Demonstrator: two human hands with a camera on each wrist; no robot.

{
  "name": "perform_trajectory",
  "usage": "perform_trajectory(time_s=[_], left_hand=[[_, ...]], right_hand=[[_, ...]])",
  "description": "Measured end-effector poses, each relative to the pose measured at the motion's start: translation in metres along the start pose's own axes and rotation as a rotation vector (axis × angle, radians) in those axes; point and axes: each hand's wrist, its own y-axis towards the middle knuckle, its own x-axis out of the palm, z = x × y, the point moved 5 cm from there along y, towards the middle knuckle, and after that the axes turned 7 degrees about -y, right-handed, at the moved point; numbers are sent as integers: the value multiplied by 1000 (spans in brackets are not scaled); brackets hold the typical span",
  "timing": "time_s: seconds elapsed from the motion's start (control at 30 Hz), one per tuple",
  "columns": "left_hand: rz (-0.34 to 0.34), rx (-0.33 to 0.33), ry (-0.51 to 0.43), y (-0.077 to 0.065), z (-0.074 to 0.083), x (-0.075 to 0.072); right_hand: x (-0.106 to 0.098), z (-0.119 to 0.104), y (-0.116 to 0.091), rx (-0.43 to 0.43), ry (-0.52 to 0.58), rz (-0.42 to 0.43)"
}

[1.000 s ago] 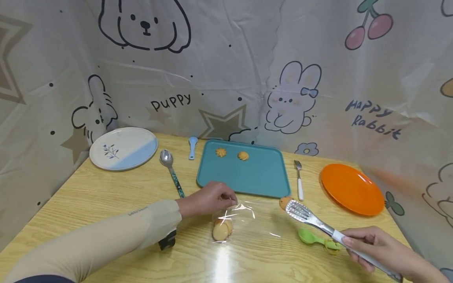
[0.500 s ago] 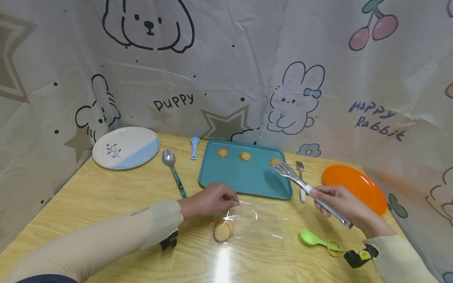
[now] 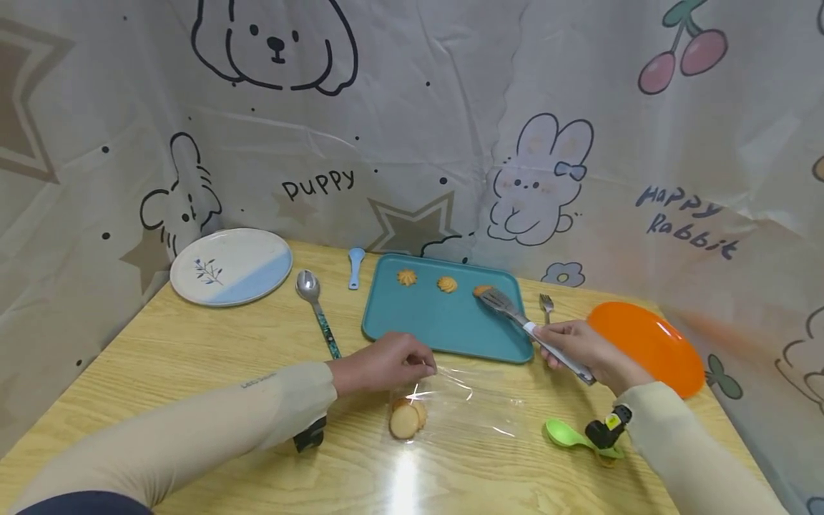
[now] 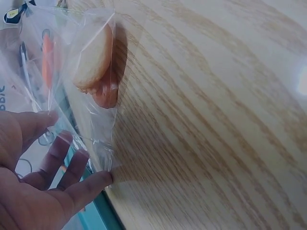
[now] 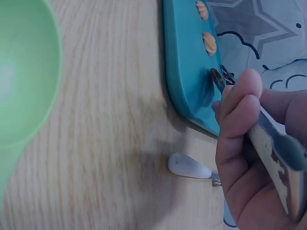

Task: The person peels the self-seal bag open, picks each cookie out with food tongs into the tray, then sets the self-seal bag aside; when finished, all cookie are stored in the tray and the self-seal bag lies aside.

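Observation:
My left hand (image 3: 386, 363) pinches the edge of a clear plastic bag (image 3: 466, 408) lying in front of the tray. Inside its left end are overlapping round cookies (image 3: 405, 420), seen closer as pale cookies (image 4: 96, 57) in the left wrist view. My right hand (image 3: 579, 350) grips metal tongs (image 3: 507, 307) by the handle, reaching over the teal tray (image 3: 438, 327). At the tongs' tips is a cookie (image 3: 480, 290), partly hidden, above or on the tray's right part; whether it touches the tray I cannot tell. Two swirled cookies, one on the left (image 3: 406, 277) and one nearer the middle (image 3: 447, 285), lie along the tray's back.
A fork (image 3: 546, 304) lies right of the tray, partly behind my hand, and an orange plate (image 3: 650, 343) beyond it. A green spoon (image 3: 565, 433) is under my right forearm. To the left are a white-and-blue plate (image 3: 232, 268), a large spoon (image 3: 318, 307) and a small blue spoon (image 3: 355, 268).
My right hand has carried the tongs and cookie left and away from me, from beside the bag to over the tray. The left hand stays at the bag.

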Motion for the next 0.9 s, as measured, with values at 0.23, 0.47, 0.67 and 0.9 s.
perform_trajectory(time_s=[0.23,0.47,0.67,0.9], left_hand=[[-5,-9,13,1,0,1],[0,-5,9,1,0,2],[10,-4,13,1,0,2],[2,-4,-9,2,2,2]], right_hand=[[2,3,-1,-5,2,-12],[-11,7,-17,-3,-83,-7],[-27,10,-49,-95,-164,-44],[-34,15,-101,-295,-185,-265]])
